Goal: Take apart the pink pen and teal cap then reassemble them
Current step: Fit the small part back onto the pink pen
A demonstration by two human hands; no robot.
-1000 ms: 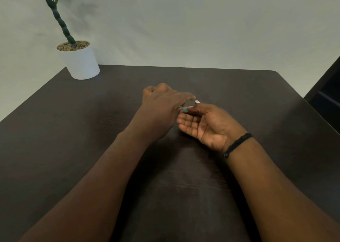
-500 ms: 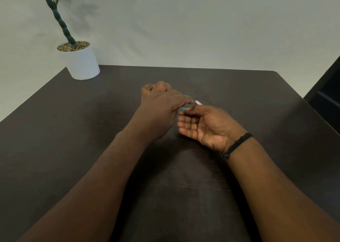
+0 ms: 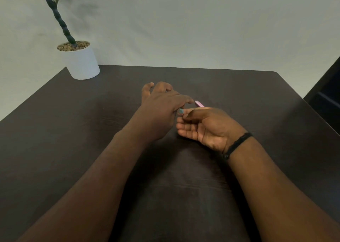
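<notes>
A dark wooden table (image 3: 184,195) fills the view, its far edge against a pale wall. At about eleven o'clock on the table stands a white pot (image 3: 82,63) with pebbles on top and a green plant (image 3: 60,19) with a twisted stem. Both forearms reach in from six o'clock and meet near the centre. The right hand (image 3: 207,127), palm up with a black bracelet (image 3: 237,145) at the wrist, pinches the pink pen (image 3: 199,104) between thumb and fingers; the pen's far end pokes out toward one o'clock. The left hand (image 3: 161,111), knuckles up, has its fingertips closed on the teal cap (image 3: 181,111), which shows just beside the right thumb tip. Whether cap and pen are joined cannot be told.
</notes>
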